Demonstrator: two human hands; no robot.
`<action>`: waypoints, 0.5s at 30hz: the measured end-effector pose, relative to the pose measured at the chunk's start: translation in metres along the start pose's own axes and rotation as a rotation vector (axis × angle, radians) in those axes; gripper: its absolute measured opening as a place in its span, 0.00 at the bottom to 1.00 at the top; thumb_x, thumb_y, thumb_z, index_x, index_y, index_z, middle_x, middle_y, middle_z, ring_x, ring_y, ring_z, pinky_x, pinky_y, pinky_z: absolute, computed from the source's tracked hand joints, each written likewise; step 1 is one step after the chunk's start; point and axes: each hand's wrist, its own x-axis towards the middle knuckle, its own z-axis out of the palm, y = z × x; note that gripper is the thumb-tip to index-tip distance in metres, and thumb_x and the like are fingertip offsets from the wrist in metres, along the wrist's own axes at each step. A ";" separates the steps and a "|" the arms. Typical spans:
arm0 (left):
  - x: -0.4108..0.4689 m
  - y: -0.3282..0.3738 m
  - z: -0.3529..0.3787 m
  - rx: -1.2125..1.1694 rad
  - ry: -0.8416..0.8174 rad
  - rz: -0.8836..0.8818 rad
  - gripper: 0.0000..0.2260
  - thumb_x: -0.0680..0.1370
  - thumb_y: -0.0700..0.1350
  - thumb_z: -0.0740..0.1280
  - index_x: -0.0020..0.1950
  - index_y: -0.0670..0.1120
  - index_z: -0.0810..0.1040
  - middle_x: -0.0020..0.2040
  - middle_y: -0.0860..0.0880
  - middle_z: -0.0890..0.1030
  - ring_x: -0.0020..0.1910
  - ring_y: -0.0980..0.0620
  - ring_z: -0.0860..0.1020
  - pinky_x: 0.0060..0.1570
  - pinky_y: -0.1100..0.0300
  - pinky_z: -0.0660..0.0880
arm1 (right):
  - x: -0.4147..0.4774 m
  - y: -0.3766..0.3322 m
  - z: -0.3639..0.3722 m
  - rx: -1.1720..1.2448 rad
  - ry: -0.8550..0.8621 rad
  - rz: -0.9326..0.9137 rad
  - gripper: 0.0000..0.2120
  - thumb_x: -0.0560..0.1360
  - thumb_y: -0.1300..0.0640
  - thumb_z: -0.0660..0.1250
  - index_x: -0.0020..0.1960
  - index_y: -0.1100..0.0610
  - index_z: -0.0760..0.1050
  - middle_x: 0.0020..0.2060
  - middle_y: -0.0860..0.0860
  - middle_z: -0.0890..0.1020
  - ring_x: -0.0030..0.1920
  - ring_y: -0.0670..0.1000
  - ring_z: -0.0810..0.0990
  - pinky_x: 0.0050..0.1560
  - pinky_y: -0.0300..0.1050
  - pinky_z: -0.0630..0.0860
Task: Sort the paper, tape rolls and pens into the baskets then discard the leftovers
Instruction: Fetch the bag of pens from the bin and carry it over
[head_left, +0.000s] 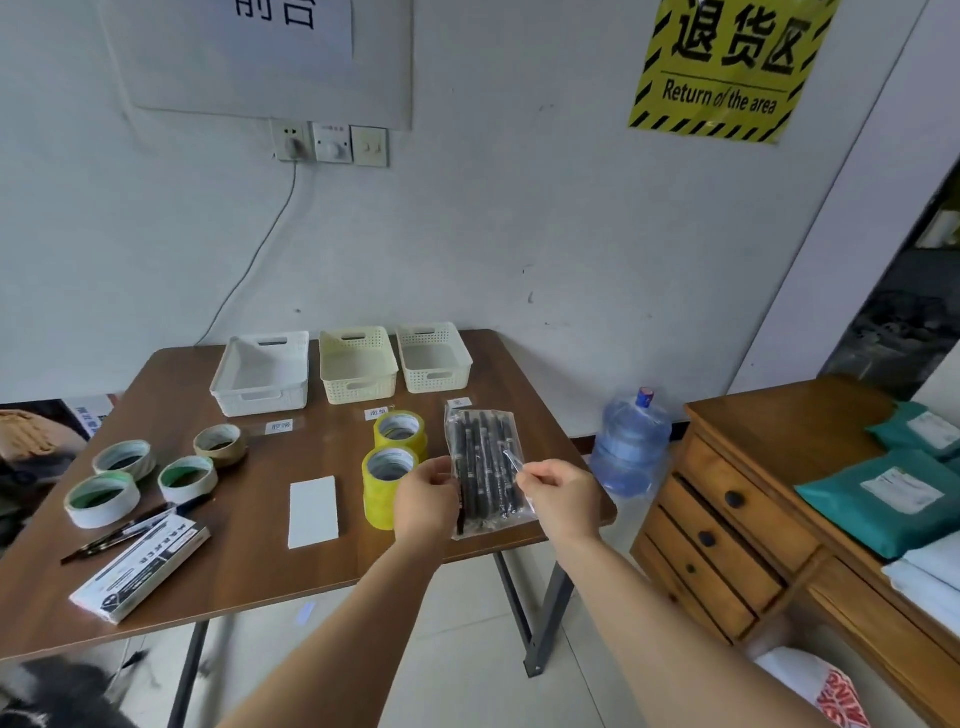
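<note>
A clear plastic bag of black pens (485, 470) is held up over the table's right front corner. My left hand (426, 501) grips its lower left edge. My right hand (558, 496) pinches a flap of the bag's plastic at its right side. Three empty baskets stand at the back: a white one (262, 376) and two cream ones (358, 366) (434, 358). Two yellow tape rolls (389, 467) sit just left of the bag. Several white and brown tape rolls (150, 473) lie at the left. A white paper stack (313, 512) lies mid-table. Loose black pens (135, 530) and a pen box (143, 571) are at the front left.
Small labels lie on the brown table (249, 566) in front of each basket. A water jug (631, 447) stands on the floor right of the table. A wooden drawer cabinet (737, 519) with teal parcels on top fills the right side.
</note>
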 end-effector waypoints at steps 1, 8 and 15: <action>0.014 0.000 0.008 0.013 0.001 0.001 0.16 0.77 0.36 0.59 0.59 0.48 0.80 0.39 0.55 0.80 0.42 0.51 0.81 0.43 0.55 0.80 | 0.015 0.004 0.003 -0.003 -0.010 0.008 0.03 0.73 0.57 0.72 0.46 0.53 0.83 0.42 0.46 0.84 0.44 0.45 0.80 0.37 0.33 0.72; 0.105 -0.011 0.064 -0.001 0.052 -0.108 0.15 0.76 0.37 0.61 0.59 0.47 0.80 0.45 0.47 0.84 0.44 0.46 0.83 0.46 0.50 0.81 | 0.114 0.040 0.026 -0.041 -0.082 0.052 0.03 0.72 0.57 0.72 0.46 0.52 0.82 0.41 0.46 0.84 0.44 0.45 0.81 0.39 0.34 0.76; 0.165 -0.043 0.095 0.020 0.058 -0.237 0.13 0.77 0.40 0.63 0.60 0.48 0.79 0.47 0.50 0.84 0.45 0.50 0.82 0.46 0.53 0.81 | 0.171 0.085 0.057 -0.128 -0.163 0.106 0.06 0.73 0.56 0.72 0.50 0.54 0.82 0.44 0.47 0.84 0.45 0.46 0.81 0.42 0.35 0.77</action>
